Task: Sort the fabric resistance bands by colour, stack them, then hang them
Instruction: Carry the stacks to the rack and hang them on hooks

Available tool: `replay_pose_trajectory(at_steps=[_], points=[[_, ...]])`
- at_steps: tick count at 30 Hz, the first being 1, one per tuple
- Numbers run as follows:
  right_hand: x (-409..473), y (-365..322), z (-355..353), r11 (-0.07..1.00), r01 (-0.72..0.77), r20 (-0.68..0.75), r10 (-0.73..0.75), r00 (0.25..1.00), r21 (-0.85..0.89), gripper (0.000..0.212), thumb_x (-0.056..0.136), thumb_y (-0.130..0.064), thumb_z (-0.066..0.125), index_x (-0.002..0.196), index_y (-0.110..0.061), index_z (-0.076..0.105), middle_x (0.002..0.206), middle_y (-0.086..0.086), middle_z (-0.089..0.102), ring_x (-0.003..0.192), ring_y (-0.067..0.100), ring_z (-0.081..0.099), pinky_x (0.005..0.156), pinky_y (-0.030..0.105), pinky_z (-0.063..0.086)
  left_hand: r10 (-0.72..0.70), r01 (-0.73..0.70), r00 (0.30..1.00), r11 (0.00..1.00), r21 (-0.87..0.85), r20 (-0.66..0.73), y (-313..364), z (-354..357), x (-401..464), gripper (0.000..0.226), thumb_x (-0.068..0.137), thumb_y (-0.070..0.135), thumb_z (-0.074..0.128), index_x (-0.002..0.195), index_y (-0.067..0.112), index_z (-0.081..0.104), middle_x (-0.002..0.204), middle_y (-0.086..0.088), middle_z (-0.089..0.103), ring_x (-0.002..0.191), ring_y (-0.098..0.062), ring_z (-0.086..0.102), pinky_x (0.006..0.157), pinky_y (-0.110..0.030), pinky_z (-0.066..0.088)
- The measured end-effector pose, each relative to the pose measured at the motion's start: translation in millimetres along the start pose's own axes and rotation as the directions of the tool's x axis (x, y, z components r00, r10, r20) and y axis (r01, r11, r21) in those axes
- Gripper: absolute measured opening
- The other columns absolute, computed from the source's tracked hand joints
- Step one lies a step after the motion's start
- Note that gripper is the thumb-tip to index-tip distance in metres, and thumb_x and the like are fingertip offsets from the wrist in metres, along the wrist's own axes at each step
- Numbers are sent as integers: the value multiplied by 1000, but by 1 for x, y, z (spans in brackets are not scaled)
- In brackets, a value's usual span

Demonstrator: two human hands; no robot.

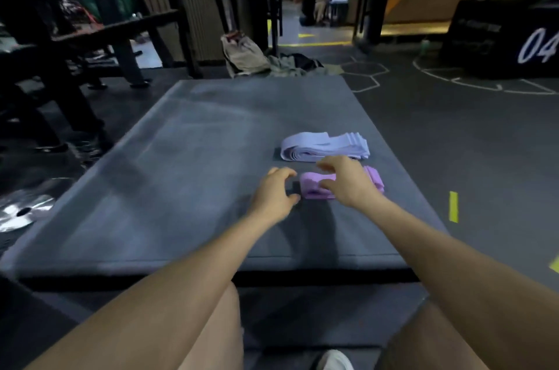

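Grey padded mat (193,176) on the gym floor carries two piles of fabric bands, both toward its right edge. Pale lavender stack (325,147) lies farther out, folded flat in several layers. Pink-purple stack (316,186) sits just nearer the mat's near edge, close beside the lavender one but apart from it.

Right hand (348,180) lies over the pink-purple stack, fingers curled down onto the fabric; grip looks closed on the bands, though blur hides the fingertips. Left hand (276,192) hovers just left of the same stack, fingers spread and loosely bent, holding nothing; thumb near the stack's left end, contact not clear.

Beyond the mat's far edge: a beige bag (243,54) and crumpled dark clothing (295,64) on the floor. Black box (511,36) marked "04" far right. Dark bench frame (99,45) off the far left corner. Yellow tape mark (453,206) on the floor right of the mat.
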State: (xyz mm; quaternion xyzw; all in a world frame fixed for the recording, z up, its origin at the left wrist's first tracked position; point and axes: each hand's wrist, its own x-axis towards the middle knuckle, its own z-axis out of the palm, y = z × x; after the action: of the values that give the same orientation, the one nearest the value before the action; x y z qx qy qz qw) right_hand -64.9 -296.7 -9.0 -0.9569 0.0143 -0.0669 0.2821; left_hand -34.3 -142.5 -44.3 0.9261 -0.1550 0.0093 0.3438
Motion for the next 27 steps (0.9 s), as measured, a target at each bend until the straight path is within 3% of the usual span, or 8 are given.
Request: replay_pose_trajectory(at_steps=[4,11,19,24,27], points=[[6,16,15,998,63,19,-63,998,-30,36,82,-10,66,118,-8,63,119,11,61,112,27,54,89,28,39,-38,39,999,999,-31,20,-12,19,10,44,76,15,74,117,16,58,120,-5,55,108,-21,58,94,-35,46],[17,32,28,987,146,10,-146,989,-71,38,77,-8,69,115,-10,63,111,10,55,108,27,49,87,29,36,-21,9,997,986,-169,-68,-18,37,21,30,75,14,75,103,15,63,106,0,67,96,-14,64,88,-32,49],[22,35,27,974,224,-10,-225,974,-38,34,78,-8,68,112,-8,63,105,8,54,89,14,43,71,17,26,-35,1,993,954,-300,-108,-17,48,21,26,78,12,71,102,18,65,100,3,70,92,-13,66,88,-37,52],[20,35,27,973,217,-49,-221,974,-81,30,83,-5,57,113,-9,62,110,7,55,95,18,50,80,31,43,-22,-12,992,963,-268,-123,-13,47,20,27,79,11,70,105,16,64,106,1,68,94,-14,66,89,-36,51],[19,33,29,965,233,-70,-242,968,-120,33,80,-1,53,112,-7,58,113,7,53,103,24,50,77,39,46,4,-34,992,971,-237,-128,-11,46,18,26,80,10,68,105,15,64,106,0,67,94,-16,65,87,-36,52]])
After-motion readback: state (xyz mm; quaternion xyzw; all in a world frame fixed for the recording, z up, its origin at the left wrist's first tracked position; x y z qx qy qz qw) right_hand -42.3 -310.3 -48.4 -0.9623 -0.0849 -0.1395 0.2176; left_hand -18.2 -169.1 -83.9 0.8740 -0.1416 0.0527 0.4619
